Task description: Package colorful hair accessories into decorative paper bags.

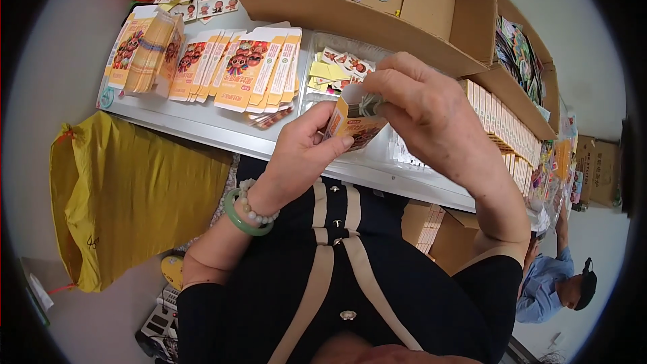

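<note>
carton point(352, 123) gripped between both hands, left hand point(303, 145) grasping its base, right hand point(421, 104) pinching its top

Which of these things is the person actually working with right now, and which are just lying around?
In use:
- small orange carton, held by the left hand
- silvery packet, which the right hand pushes into its open top

Lying about:
- flat orange carton blanks on the table
- clear tray of small cards
- cardboard box of coloured bands
- yellow sack
- row of filled cartons
</note>
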`<state>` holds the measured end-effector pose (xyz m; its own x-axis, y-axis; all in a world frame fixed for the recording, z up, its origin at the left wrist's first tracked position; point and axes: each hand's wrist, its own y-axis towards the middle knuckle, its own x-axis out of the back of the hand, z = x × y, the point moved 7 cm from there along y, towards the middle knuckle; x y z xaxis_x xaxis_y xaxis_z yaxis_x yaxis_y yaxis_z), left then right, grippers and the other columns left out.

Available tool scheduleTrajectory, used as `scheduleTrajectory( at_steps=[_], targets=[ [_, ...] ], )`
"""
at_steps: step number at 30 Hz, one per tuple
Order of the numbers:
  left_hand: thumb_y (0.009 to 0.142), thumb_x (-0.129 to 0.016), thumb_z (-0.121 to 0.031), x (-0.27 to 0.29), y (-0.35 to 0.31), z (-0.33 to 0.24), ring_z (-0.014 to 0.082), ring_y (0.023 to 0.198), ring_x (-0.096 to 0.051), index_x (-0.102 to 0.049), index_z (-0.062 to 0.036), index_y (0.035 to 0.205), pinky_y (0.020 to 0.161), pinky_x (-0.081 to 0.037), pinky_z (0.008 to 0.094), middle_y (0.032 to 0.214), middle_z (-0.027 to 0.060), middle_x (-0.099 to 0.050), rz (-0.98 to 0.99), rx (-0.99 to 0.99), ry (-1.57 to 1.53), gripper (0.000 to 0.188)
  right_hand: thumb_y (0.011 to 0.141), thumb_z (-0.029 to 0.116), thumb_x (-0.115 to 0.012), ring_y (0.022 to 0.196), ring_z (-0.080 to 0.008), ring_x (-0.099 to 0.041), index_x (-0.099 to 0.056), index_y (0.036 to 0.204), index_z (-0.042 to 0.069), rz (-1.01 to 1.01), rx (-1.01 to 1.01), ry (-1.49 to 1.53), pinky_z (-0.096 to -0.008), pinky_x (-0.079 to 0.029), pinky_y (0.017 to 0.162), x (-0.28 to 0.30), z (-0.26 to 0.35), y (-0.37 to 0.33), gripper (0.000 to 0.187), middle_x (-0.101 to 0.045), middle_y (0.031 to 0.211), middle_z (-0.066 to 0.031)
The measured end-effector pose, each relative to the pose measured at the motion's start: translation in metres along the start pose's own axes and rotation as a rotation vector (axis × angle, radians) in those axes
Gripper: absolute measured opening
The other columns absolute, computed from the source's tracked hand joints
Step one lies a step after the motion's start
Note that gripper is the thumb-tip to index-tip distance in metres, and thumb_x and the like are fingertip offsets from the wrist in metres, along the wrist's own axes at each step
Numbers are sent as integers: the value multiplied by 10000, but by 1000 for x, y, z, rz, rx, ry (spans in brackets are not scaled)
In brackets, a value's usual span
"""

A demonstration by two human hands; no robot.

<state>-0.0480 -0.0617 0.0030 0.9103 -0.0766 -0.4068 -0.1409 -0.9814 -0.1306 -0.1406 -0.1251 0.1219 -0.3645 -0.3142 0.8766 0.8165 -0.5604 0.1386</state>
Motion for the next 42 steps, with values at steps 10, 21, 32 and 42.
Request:
scheduleTrajectory(
  at_steps=[10, 21, 32, 42],
  targets=[
    [864, -584, -17, 5, 0, 3, 49, 898, -518, -516, 13, 1127, 760, -456, 214, 1002, 17, -548, -7, -55, 23, 273, 692, -33, -597, 779, -271, -589, -611, 1066, 80, -97, 271, -301, -363, -489, 647, -14, 22, -5, 391, -598, 925, -98],
    [862, -583, -47, 8, 0, 17, 27, 813, -470, -518, 11, 1159, 692, -417, 195, 945, -15, -524, 95, -19, 56, 310, 656, -12, -678, 789, -277, -608, -619, 1003, 41, -71, 265, -161, -370, -496, 683, -7, 5, -15, 357, -600, 969, -111],
    [859, -574, -37, 9, -3, 11, 25, 774, -436, -536, 14, 1116, 675, -394, 185, 894, -29, -474, 21, -92, 110, 265, 756, 105, -676, 1192, -379, -457, -622, 918, 17, -88, 32, 198, -418, -430, 928, -18, -9, -26, 192, -495, 1263, -177],
    [858, -587, -46, -3, -4, 2, 43, 831, -447, -533, 14, 1121, 749, -406, 206, 923, -14, -506, 44, -152, 329, 275, 760, 60, -678, 1146, -342, -507, -651, 913, 30, -29, 20, -59, -390, -425, 909, -27, -15, -36, 158, -499, 1285, -177]
  ],
)
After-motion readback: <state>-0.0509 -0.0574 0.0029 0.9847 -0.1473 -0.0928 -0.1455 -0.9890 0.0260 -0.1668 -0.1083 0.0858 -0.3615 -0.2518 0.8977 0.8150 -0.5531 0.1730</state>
